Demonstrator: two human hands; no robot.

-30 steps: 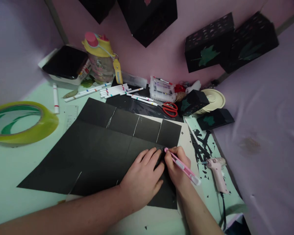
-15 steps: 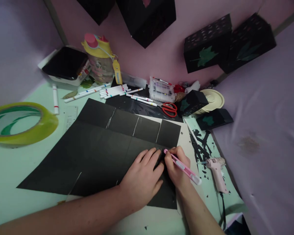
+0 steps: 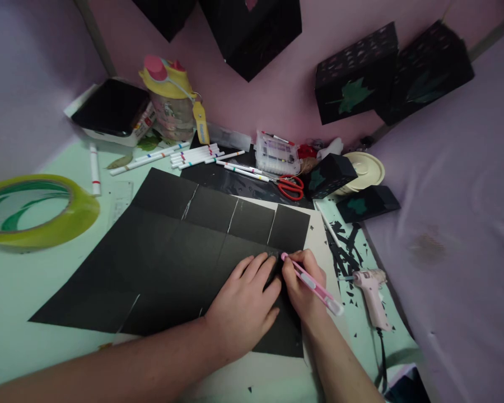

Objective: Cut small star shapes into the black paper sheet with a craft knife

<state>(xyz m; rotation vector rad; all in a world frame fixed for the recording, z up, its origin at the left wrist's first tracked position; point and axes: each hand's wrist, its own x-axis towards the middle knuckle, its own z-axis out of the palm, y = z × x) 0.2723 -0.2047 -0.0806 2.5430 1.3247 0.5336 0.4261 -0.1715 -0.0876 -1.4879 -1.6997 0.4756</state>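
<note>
A large sheet of black card (image 3: 159, 263) lies flat on the table, with slits along its far and near edges and faint crease lines. My left hand (image 3: 246, 305) rests on its right part, palm down with the fingers stretched out. Just right of those fingers, my right hand (image 3: 306, 282) grips a pink craft knife (image 3: 313, 284) like a pen. The knife's tip end points at the card near my left fingertips; the blade itself is too small to make out. Under the card shows a pale board (image 3: 319, 240).
Behind the card lie white markers (image 3: 197, 155), red-handled scissors (image 3: 290, 188) and a clear plastic case (image 3: 277, 154). Yellow-green tape (image 3: 82, 215) sits at left. A pink glue gun (image 3: 372, 296) and black paper scraps (image 3: 346, 252) are at right. Black paper boxes (image 3: 355, 78) hang above.
Almost nothing differs. Both hands, the card and the knife keep nearly the same places, with only a very slight shift of the knife.
</note>
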